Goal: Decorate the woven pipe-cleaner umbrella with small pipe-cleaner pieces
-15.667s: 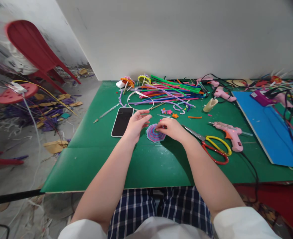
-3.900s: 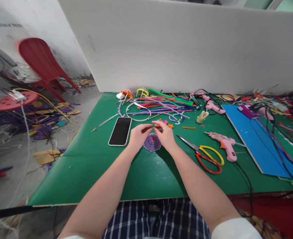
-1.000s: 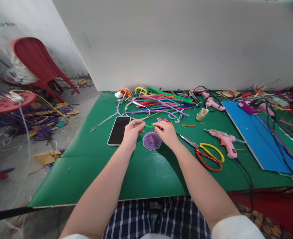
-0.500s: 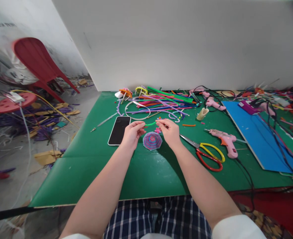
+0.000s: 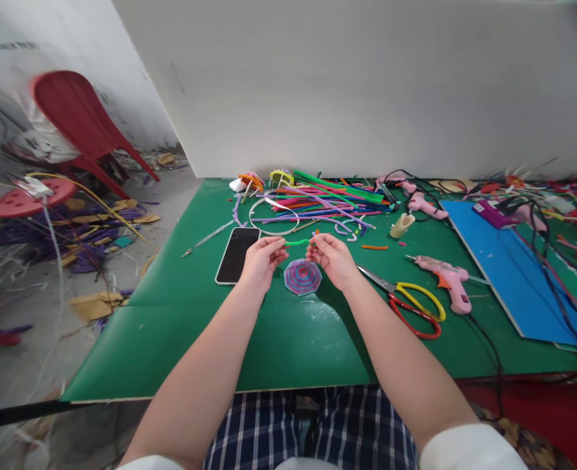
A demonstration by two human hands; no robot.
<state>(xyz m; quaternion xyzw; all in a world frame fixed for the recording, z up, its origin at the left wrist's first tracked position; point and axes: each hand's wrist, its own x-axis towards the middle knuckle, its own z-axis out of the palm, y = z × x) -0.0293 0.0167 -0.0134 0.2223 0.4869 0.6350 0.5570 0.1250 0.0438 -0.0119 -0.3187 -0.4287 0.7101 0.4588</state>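
A short green pipe cleaner (image 5: 297,243) is stretched between my two hands, slightly wavy. My left hand (image 5: 264,258) pinches one end between thumb and fingers. The other end is pinched by my right hand (image 5: 331,256). Just below and between them, a striped pink, purple and blue octagonal disc (image 5: 303,277) lies on the green table. Some small orange and pink pieces show behind my right fingers, partly hidden. A smartphone (image 5: 238,256) with a dark screen lies beside my left hand. Scissors (image 5: 401,297) with yellow and red handles lie to the right of my right hand.
Behind my hands lies a heap of coloured pipe cleaners (image 5: 327,201) and a white hoop (image 5: 275,216). Pink glue guns (image 5: 445,277) with cords, a beige holder (image 5: 402,226) and a blue board (image 5: 508,274) are on the right. The table's front edge (image 5: 171,396) runs near my lap.
My right hand has turned slightly, its fingers fanning out a little more beside the green pipe cleaner. The whole view has shifted a little; both hands keep their pinch.
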